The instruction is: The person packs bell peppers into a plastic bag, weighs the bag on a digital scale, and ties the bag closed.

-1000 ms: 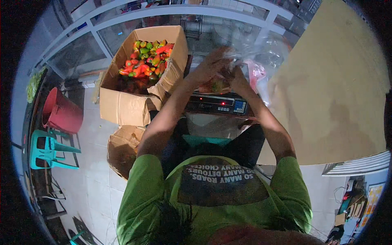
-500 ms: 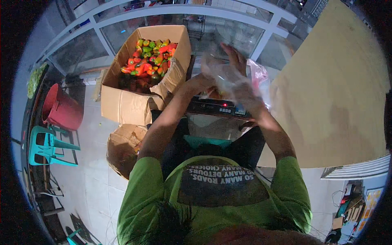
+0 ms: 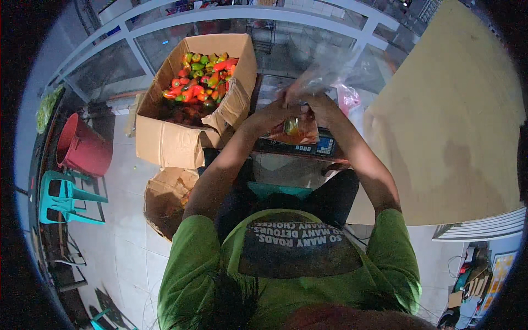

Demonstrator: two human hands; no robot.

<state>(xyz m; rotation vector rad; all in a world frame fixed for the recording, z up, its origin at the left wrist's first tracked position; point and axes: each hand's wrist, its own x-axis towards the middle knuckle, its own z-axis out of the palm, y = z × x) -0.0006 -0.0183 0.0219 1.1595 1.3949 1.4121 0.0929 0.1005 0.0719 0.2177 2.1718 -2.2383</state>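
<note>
My left hand [image 3: 276,114] and my right hand [image 3: 320,108] meet over a digital scale [image 3: 324,145], fingers closed around a clear, crumpled plastic bag [image 3: 330,71] that flares up behind them. Some of the fingertips are hidden in the plastic. Beneath the hands, a filled clear bag [image 3: 292,130] with greenish and reddish-orange contents lies on the scale. A pink and white plastic bag [image 3: 347,98] is just right of my right hand. To the left stands a cardboard box [image 3: 168,146] heaped with red and green peppers [image 3: 195,91].
A second cardboard box [image 3: 162,203] sits lower left. A large tan board [image 3: 440,126] fills the right side. A red bin [image 3: 82,148] and turquoise plastic stool [image 3: 60,192] stand at the far left. A railing with glass panels [image 3: 236,16] runs along the back.
My hands have drawn together. The clear bag, which half a second ago hung down over the scale and right hand, is now raised behind them, uncovering the filled bag beneath.
</note>
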